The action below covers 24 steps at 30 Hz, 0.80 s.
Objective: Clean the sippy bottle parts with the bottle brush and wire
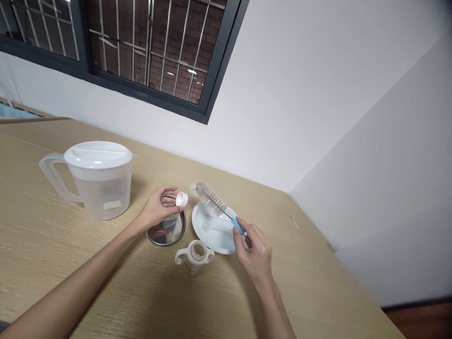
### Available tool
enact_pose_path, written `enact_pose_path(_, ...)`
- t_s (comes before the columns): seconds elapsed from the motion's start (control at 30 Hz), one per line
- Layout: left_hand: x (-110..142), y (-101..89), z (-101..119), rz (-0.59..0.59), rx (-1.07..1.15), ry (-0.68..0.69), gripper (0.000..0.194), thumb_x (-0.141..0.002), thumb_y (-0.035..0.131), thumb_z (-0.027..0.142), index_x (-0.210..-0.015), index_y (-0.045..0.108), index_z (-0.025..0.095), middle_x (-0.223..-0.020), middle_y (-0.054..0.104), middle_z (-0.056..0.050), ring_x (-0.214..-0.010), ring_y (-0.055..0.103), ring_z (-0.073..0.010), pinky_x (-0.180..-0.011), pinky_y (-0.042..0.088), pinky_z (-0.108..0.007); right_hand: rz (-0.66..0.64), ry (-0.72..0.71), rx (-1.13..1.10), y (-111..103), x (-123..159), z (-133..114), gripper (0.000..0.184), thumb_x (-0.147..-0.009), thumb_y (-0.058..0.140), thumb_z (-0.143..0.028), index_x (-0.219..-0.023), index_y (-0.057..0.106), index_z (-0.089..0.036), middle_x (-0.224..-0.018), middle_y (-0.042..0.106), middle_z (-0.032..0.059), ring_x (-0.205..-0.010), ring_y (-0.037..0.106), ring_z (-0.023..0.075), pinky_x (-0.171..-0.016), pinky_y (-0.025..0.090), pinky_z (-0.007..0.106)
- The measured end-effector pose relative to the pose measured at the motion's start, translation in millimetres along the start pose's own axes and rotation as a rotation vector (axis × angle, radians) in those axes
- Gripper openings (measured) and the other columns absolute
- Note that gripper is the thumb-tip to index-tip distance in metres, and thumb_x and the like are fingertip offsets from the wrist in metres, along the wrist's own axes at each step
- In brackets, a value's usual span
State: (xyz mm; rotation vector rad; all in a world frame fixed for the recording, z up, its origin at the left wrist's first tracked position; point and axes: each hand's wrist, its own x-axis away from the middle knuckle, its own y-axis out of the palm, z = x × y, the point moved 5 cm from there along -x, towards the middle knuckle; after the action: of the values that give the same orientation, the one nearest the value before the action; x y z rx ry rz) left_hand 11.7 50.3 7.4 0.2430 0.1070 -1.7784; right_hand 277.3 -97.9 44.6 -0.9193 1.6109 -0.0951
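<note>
My left hand (160, 207) pinches a small white cap (181, 199) above a round steel dish (165, 235). In my right hand (254, 249) is a bottle brush, its blue handle (238, 226) between thumb and fingers. The brush's pale bristles (212, 197) point up and left over a light blue plate (219, 242). On that plate lie thin pale pieces, too small to name. Between my hands, nearer to me, stands a baby bottle (196, 258) with two side handles and an open top.
A lidded clear plastic pitcher (100, 183) with liquid stands at the left on the wooden table (141, 301). A thin pale strip (295, 221) lies at the right. Behind the table are a white wall (282, 94) and a barred window (148, 47).
</note>
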Motion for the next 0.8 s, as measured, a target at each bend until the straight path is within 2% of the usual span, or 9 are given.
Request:
enact_pose_path(0.17,0.0,-0.4,0.2,0.007,-0.064,0.016,0.071,-0.057,0.088,0.033,-0.118,0.055,0.018,-0.115,0.062,-0.009,-0.084,0.065,-0.0163,-0.079,0.054,-0.035,-0.035,-0.012,-0.027,2.4,1.5,-1.6,0.03,-0.091,0.057,-0.018,-0.121,0.063,-0.019,-0.093,0.066,0.0071,-0.075,0.061,0.015,-0.058,0.05,0.025)
enact_pose_path(0.57,3.6,2.1,8.0,0.015,-0.095,0.01,0.069,-0.057,0.087,0.035,-0.117,0.058,0.016,-0.117,0.062,-0.012,-0.084,0.062,-0.0169,-0.074,0.054,-0.034,-0.069,-0.012,-0.04,3.0,0.5,-4.1,0.029,-0.092,0.055,-0.02,-0.121,0.063,-0.019,-0.093,0.067,0.0076,-0.075,0.062,0.0155,-0.06,0.051,0.026)
enact_pose_path(0.8,1.9,-2.1,8.7,0.051,-0.094,0.037,0.073,-0.057,0.087,0.034,-0.12,0.056,0.016,-0.117,0.064,-0.013,-0.099,0.064,-0.0226,-0.084,0.053,-0.038,-0.083,-0.024,-0.038,2.9,0.6,-5.2,0.029,-0.093,0.054,-0.02,-0.121,0.064,-0.019,-0.089,0.065,0.0067,-0.072,0.061,0.0141,-0.059,0.05,0.025)
